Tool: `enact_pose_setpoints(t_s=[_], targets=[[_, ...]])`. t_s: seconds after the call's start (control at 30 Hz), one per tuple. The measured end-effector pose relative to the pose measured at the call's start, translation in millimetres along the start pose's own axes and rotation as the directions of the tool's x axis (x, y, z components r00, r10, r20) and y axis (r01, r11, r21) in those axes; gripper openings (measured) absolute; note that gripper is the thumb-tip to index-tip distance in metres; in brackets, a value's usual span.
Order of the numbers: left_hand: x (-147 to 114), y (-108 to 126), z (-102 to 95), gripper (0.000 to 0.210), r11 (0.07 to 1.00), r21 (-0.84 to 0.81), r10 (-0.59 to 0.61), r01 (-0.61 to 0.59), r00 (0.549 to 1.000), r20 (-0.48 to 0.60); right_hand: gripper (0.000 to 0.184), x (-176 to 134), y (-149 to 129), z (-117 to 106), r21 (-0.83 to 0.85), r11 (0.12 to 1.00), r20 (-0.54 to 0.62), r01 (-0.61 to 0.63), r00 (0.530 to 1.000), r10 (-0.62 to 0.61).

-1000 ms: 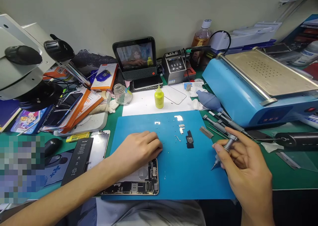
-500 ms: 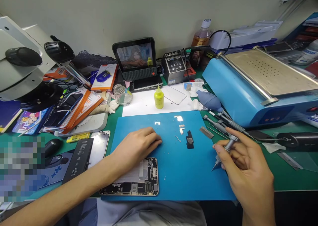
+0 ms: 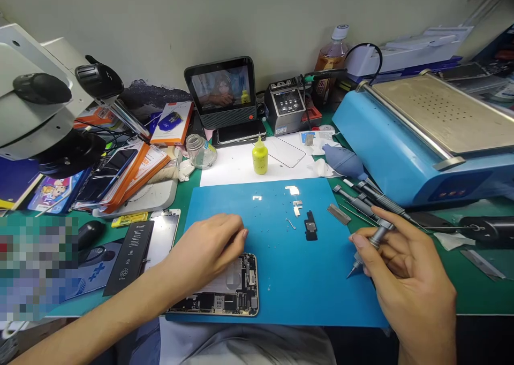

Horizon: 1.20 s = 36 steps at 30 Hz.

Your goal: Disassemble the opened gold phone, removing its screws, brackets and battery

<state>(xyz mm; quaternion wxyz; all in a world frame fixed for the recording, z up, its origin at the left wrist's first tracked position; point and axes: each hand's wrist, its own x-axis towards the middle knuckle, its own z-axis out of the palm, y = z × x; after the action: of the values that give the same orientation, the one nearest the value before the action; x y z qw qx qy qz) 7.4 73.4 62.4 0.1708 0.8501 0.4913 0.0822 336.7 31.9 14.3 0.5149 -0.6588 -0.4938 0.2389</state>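
Note:
My right hand holds a slim grey precision screwdriver, its tip angled down just above the right part of the blue mat. My left hand hovers over the upper edge of an opened phone. Its fingers are curled together; whatever they may hold is hidden. The phone lies at the mat's front left, with circuit boards showing and its left part covered by my arm. On the mat between my hands are a black phone part, small silver brackets and several tiny screws.
A yellow-green dropper bottle stands on white paper behind the mat. A black battery lies left of the phone. Microscope hangs at upper left. A blue heating plate, tweezers and a blower bulb occupy the right.
My left hand has drawn back slightly to the left, toward the phone, with its fingers more curled. The view has shifted a little; my right hand still holds the screwdriver.

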Motion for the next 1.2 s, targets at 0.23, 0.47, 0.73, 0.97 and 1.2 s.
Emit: enact_pose_setpoints(t_s=[0.23,0.47,0.73,0.97,1.2], targets=[[8.2,13.6,2.9,0.014,0.995,0.060,0.074,-0.075,0.997,0.028,0.063,-0.6,-1.5,2.3,0.004,1.000,-0.014,0.014,1.000,-0.013],[12.4,8.4,11.4,0.009,0.988,0.022,0.152,-0.152,0.988,0.014,0.062,-0.3,0.2,3.2,-0.015,0.999,-0.025,0.034,0.999,-0.034],[8.8,6.1,13.3,0.008,0.982,-0.042,0.182,-0.184,0.982,-0.049,0.061,-0.9,3.0,4.3,-0.042,0.997,-0.040,0.067,0.997,-0.069],[2.2,6.7,2.8,0.010,0.990,-0.004,0.142,-0.143,0.984,-0.106,0.063,-1.1,0.3,7.1,-0.059,0.996,-0.079,0.061,0.995,-0.066],[1.5,18.1,5.8,0.023,0.982,0.126,0.158,-0.141,0.978,-0.139,0.068,-1.1,-1.1,7.5,-0.065,0.997,-0.103,0.039,0.994,-0.046]])
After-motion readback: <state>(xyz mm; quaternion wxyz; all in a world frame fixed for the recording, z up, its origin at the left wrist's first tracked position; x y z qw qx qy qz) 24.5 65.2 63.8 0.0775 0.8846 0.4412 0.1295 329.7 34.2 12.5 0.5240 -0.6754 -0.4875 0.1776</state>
